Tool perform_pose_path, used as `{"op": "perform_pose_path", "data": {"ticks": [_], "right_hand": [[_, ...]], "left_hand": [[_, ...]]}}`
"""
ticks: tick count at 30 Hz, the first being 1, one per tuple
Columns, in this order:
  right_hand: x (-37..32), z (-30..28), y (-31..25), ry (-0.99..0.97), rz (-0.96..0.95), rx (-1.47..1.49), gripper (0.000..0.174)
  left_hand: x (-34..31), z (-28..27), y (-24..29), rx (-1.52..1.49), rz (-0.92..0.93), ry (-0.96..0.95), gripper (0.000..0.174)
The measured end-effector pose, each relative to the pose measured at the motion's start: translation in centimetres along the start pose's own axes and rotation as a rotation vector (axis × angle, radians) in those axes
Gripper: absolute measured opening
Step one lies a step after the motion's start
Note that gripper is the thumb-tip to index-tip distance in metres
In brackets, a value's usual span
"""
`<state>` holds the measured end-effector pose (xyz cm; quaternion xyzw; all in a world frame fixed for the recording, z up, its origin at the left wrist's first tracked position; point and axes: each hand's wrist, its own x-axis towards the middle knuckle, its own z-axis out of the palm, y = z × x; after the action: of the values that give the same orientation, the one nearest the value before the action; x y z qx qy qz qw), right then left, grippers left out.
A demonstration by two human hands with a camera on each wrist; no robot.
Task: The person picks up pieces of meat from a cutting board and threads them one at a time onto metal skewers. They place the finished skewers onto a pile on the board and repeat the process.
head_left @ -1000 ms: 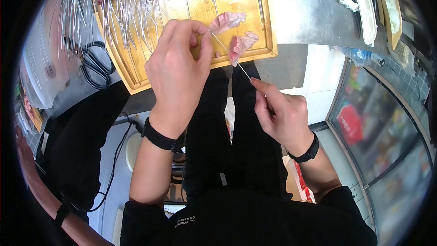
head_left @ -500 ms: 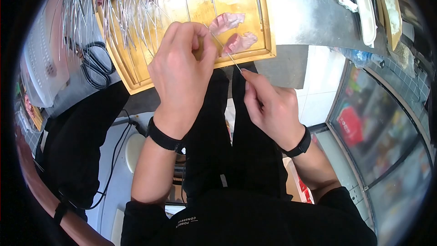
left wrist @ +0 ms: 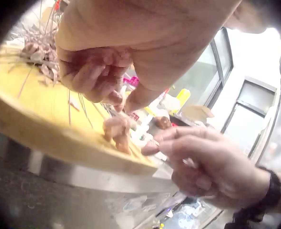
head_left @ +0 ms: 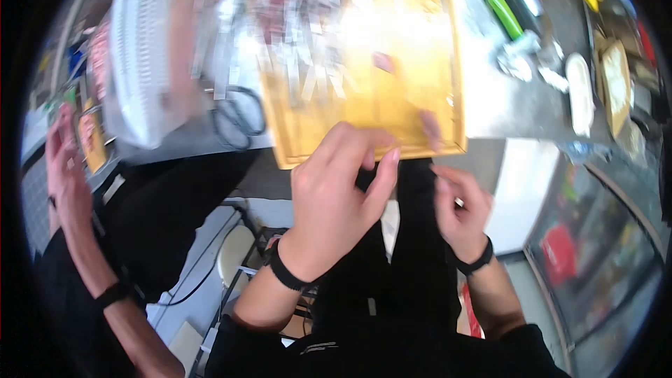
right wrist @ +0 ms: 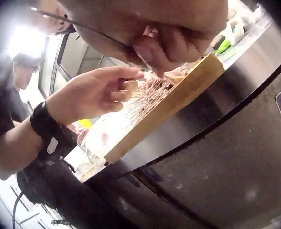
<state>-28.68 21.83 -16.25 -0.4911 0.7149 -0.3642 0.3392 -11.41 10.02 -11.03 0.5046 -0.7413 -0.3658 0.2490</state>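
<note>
My right hand (head_left: 462, 210) pinches a thin metal skewer (right wrist: 83, 26), whose shaft crosses the top of the right wrist view. My left hand (head_left: 343, 196) is just in front of the wooden tray (head_left: 458, 84), thumb and index fingertips close together; I cannot tell whether they hold anything. A pale pink piece of meat (head_left: 430, 129), blurred, shows by the tray's near right corner. In the left wrist view, meat (left wrist: 119, 129) appears just below the left fingertips. A smaller meat piece (head_left: 383, 62) lies farther back on the tray.
Several loaded metal skewers (head_left: 301, 63) fan over the tray's left side. A white perforated basket (head_left: 143, 56) stands left of it, beside a coiled black cable (head_left: 238, 119). White boat-shaped dishes (head_left: 579, 94) lie right. Another person's hand (head_left: 70, 168) is at far left.
The head view has swung, blurring the tray and showing more of the table. Both hands have drawn back from the tray toward my body. The other person's hand has come into view.
</note>
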Motion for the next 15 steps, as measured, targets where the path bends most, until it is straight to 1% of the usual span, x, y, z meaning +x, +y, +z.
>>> {"op": "perform_pose_path", "data": {"ticks": [1,2,3,5,6,7,9,11,12,13,14,15], "right_hand": [[-0.4,-0.3,0.1,0.03,-0.008,0.059,0.017],[-1.3,-0.3,1.0,0.089,0.004,0.097,0.017],[-2.3,-0.8,1.7,0.101,0.045,0.125,0.016],[-3.0,-1.6,1.4,0.142,0.115,0.222,0.015],[-3.2,-1.7,1.6,0.18,0.088,0.208,0.016],[-3.3,-1.8,1.3,0.205,0.096,0.301,0.016],[-3.7,-2.1,1.0,0.229,0.106,0.326,0.017],[-3.9,-2.4,0.7,0.224,0.122,0.325,0.015],[-4.0,-2.6,0.7,0.196,0.117,0.294,0.015],[-4.1,-2.7,0.4,0.186,0.091,0.293,0.015],[-4.0,-2.9,0.1,0.169,0.116,0.275,0.015],[-4.0,-3.0,-0.2,0.154,0.141,0.256,0.015]], "left_hand": [[0.1,-2.3,0.1,0.004,0.064,0.08,0.007],[0.2,-4.5,-0.7,0.054,0.069,0.202,0.005],[0.0,-6.9,-1.5,0.099,0.076,0.323,0.004],[0.4,-11.4,-2.8,-0.088,-0.134,0.606,0.007],[1.3,-13.5,-4.3,0.014,-0.103,0.669,0.01],[2.5,-15.4,-6.3,0.111,-0.074,0.733,0.012],[3.8,-19.4,-9.3,0.356,-0.196,0.573,0.017],[4.5,-22.7,-15.4,0.642,-0.166,0.343,0.027],[5.0,-23.3,-16.0,0.642,-0.166,0.372,0.027],[5.3,-23.6,-16.3,0.678,-0.278,0.259,0.033],[5.7,-23.7,-16.7,0.706,-0.394,0.139,0.04],[6.1,-23.8,-17.0,0.699,-0.4,0.162,0.04]]}}
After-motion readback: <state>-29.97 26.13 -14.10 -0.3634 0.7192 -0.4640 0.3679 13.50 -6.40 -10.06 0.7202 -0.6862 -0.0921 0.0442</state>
